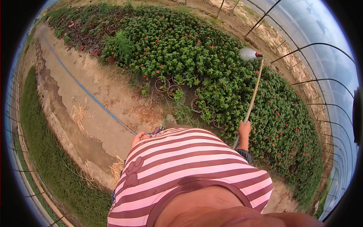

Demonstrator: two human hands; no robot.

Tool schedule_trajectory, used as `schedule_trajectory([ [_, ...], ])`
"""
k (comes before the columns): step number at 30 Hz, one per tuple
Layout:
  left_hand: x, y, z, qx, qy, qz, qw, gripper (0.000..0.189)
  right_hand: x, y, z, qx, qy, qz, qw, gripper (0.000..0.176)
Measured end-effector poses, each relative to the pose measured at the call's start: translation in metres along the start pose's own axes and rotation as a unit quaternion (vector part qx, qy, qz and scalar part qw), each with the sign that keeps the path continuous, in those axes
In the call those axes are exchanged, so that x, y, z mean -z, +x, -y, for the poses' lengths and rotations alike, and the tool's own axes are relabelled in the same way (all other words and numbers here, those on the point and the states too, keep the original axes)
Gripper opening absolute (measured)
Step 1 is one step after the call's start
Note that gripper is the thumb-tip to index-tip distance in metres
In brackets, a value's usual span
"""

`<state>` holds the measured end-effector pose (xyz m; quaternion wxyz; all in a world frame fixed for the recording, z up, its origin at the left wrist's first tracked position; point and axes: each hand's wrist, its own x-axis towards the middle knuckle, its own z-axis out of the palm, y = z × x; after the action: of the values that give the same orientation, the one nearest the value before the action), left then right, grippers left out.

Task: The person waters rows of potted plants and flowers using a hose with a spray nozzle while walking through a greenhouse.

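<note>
My right hand [244, 129] is closed around a long pale watering wand [254, 92], held out over the plants on the right. From the red-and-dark spray head [258, 55] at its far end, a fine white spray of water [247, 54] comes out to the left. Low in front of my body, my left hand [139, 138] is partly hidden by the striped shirt; its fingers appear curled at the end of the visible blue hose [87, 91]. Leafy potted plants with red flowers [196, 49] fill the bed beneath the wand.
Several flowerpots [175, 92] stand along the bed's near edge. A bare dirt path [102, 85] with dry straw [79, 115] and a damp strip runs on the left, beside low green growth [45, 140]. Metal hoops and clear plastic film [325, 26] arch over the right side.
</note>
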<state>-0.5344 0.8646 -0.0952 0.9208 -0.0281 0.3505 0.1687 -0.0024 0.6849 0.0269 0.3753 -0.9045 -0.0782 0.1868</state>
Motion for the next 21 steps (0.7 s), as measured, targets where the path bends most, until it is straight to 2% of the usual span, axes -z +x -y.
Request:
schedule_trajectory([
  [1,-0.025,-0.009,0.0,-0.065,0.108,-0.112,0.986,0.046,-0.011,0.002,0.008,0.006,0.031,0.026,0.999,0.019],
  [4,-0.059,-0.016,-0.008,-0.181,0.217,-0.239,0.929,0.053,-0.042,-0.003,0.051,0.021,0.064,0.077,0.995,0.017],
  [6,-0.077,-0.012,-0.006,-0.273,0.274,-0.27,0.882,0.054,-0.063,0.0,0.08,0.01,0.108,0.125,0.986,0.016],
  [7,-0.095,-0.012,-0.012,-0.288,0.277,-0.278,0.874,0.041,-0.073,0.004,0.091,0.012,0.113,0.141,0.983,0.016],
  [10,-0.082,0.013,-0.044,-0.259,0.154,-0.226,0.926,0.026,-0.103,0.019,0.12,0.019,0.109,0.171,0.979,0.016],
  [14,-0.048,0.052,-0.075,-0.246,0.039,-0.166,0.954,0.016,-0.125,0.039,0.15,0.036,0.053,0.181,0.981,0.015],
  [15,-0.057,0.054,-0.081,-0.234,0.018,-0.146,0.961,0.016,-0.13,0.051,0.151,0.037,0.029,0.18,0.982,0.026],
  [17,-0.076,0.06,-0.089,-0.243,0.068,-0.164,0.954,0.018,-0.139,0.072,0.154,0.053,-0.021,0.153,0.987,0.021],
  [18,-0.102,0.058,-0.086,-0.263,0.138,-0.201,0.933,0.02,-0.142,0.08,0.156,0.061,-0.045,0.14,0.987,0.019],
  [19,-0.123,0.053,-0.083,-0.28,0.207,-0.237,0.907,0.022,-0.141,0.087,0.16,0.06,-0.092,0.122,0.986,0.025],
  [21,-0.153,0.043,-0.086,-0.292,0.203,-0.231,0.906,0.03,-0.139,0.103,0.157,0.051,-0.112,0.106,0.987,0.029],
])
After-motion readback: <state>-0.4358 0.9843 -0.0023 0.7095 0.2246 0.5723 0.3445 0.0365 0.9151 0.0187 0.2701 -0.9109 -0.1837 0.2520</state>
